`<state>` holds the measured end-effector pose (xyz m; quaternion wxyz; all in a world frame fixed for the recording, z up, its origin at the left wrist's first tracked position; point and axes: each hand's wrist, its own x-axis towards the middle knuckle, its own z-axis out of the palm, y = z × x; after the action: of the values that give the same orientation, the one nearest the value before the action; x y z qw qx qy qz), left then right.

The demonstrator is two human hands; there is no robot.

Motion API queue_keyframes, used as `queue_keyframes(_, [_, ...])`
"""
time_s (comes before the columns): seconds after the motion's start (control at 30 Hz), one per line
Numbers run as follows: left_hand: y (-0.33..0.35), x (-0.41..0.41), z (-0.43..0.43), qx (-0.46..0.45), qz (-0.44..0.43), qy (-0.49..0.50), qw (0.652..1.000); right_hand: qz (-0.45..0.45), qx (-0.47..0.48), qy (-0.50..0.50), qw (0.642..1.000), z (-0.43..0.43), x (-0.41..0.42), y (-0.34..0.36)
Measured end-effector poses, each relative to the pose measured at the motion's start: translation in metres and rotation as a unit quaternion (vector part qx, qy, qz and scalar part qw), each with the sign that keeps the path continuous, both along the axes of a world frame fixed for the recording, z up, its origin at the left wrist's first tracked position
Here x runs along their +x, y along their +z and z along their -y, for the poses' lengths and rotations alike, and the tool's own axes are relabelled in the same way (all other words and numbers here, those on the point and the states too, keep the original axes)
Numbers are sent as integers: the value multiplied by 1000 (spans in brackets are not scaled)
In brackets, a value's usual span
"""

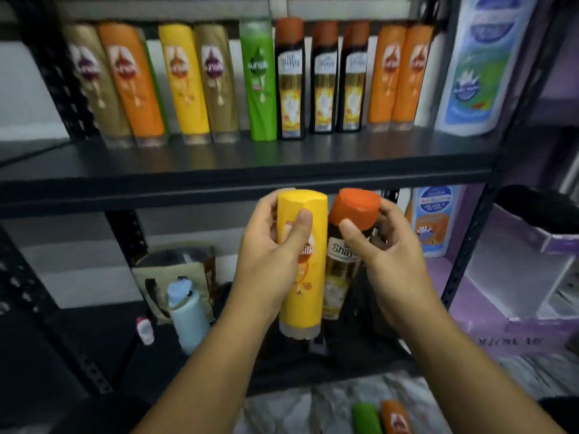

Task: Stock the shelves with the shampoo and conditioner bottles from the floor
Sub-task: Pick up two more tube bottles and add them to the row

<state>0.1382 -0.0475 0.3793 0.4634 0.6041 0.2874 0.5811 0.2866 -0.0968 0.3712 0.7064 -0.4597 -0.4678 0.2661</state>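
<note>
Across the whole view, a black metal shelving rack point(156, 189), its upper board lined with a row of upright plastic bottles point(260, 79): gold, orange, yellow, gold, green, three dark ones with brown-orange caps, then two orange

At the right end of that board, a tall white-and-blue plastic bottle point(482, 64)

Just below the board's front edge, raised side by side and almost touching:
- a yellow plastic shampoo bottle point(305, 305), clear cap end down, wrapped by the left hand point(266, 261), thumb laid across its front
- a dark see-through bottle with a round orange cap point(357, 205), gripped at the cap and neck by the curled fingers and thumb of the right hand point(394, 267)

On the lower shelf, a beige paper bag point(175, 270), with a pale blue bottle point(188, 317) in front of it

Down on crinkled white sheeting point(329, 402) on the floor, a green bottle point(365, 418) and an orange bottle point(396, 418) close together
</note>
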Motion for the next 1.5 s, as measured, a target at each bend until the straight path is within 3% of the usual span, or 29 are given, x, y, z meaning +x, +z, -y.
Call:
queue_keyframes(0.23, [151, 24, -39, 120, 11, 14, 993, 19, 84, 41, 995, -35, 30, 153])
queue_keyframes(0.47, [220, 62, -85, 132, -11, 61, 989, 28, 93, 10, 995, -85, 54, 228])
queue_keyframes(0.73, [207, 94, -126, 109, -57, 76, 989, 59, 67, -24, 996, -125, 83, 214])
queue_keyframes(0.87, [191, 92, -133, 123, -116, 40, 985, 163, 19, 4, 986, -125, 100, 206])
queue_keyframes(1.03, [147, 80, -143, 106, -230, -39, 967, 308, -140, 31, 940, -120, 117, 160])
queue_keyframes(1.5, [154, 161, -232, 98, -338, 60, 934, 273, -146, -132, 942, -212, 165, 143])
